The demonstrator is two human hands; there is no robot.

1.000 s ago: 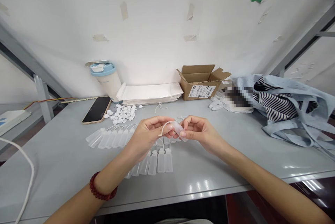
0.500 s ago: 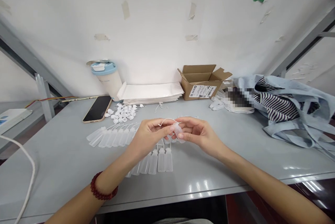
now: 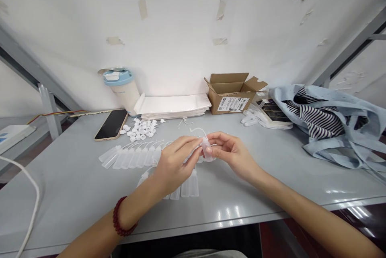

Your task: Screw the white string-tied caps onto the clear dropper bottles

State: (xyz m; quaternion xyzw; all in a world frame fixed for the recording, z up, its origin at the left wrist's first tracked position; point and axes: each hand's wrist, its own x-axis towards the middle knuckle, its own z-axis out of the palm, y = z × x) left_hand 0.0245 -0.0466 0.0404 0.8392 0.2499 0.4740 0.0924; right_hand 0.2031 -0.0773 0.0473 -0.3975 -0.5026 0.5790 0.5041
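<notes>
Both hands meet over the middle of the grey table (image 3: 72, 193). My right hand (image 3: 232, 153) pinches a small translucent squeeze bottle (image 3: 206, 148) with a thin looped tether rising from its top. My left hand (image 3: 175, 165), a red bead bracelet on its wrist, has its fingertips closed on the bottle's neck end. Below the hands lies a row of like bottles (image 3: 187, 187), partly hidden by my left hand. A second row of bottles (image 3: 129, 157) lies to the left. A heap of small white caps (image 3: 141, 128) sits behind that row.
A phone (image 3: 111, 124) lies at the back left beside a blue-lidded cup (image 3: 122, 89). White pouches (image 3: 173, 106) are stacked against the wall, next to an open cardboard box (image 3: 230, 93). White gloves (image 3: 256, 119) and a blue striped cloth bag (image 3: 325, 121) fill the right side. A white cable (image 3: 30, 193) crosses the left edge.
My left hand has turned and dropped lower over the near row of bottles, with its fingers now on the bottle's neck. The tether loop has swung up above the bottle.
</notes>
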